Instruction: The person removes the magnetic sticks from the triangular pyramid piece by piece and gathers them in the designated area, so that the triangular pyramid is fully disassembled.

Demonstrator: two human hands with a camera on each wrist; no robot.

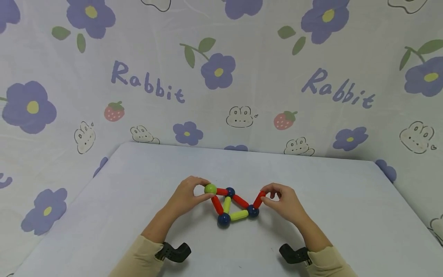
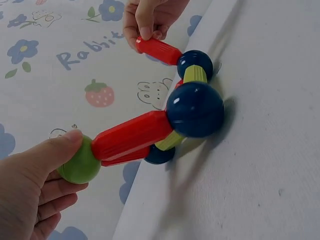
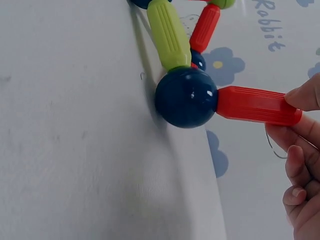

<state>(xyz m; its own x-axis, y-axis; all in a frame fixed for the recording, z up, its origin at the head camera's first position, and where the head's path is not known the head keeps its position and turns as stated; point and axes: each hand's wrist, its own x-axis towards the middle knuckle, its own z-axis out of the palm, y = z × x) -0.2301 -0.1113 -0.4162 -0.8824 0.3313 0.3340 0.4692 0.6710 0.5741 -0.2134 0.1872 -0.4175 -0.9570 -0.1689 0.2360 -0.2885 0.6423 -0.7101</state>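
Ball-and-rod frame (image 1: 226, 204) sits near the middle of the white table (image 1: 242, 250) in the head view, between the 2 hands. It has 1 green ball (image 1: 210, 189), 3 navy balls (image 1: 223, 220), 2 yellow-green rods (image 1: 239, 215) and 4 red rods (image 1: 217, 205). The left hand (image 1: 185, 196) pinches the green ball at the frame's left end; the right hand (image 1: 285, 199) pinches the upper end of the red rod that slants up from the rightmost navy ball. Both sleeves (image 1: 142, 257) are beige, with a black device (image 1: 177, 252) at each wrist. Behind the table is a pale cloth (image 1: 259, 77) printed with purple flowers, strawberries, rabbits and the word "Rabbit".

In the left wrist view, thumb and fingers hold the green ball clear of the table, and a red rod runs from it to the nearest navy ball, which rests on the table. A 2nd red rod shows behind the 1st. At the top, the right hand grips the raised rod.

In the right wrist view, thumb and fingers grip that rod's free end; its other end touches a navy ball on the table. A yellow-green rod joins the same ball, while the green ball is cut off by the upper edge.
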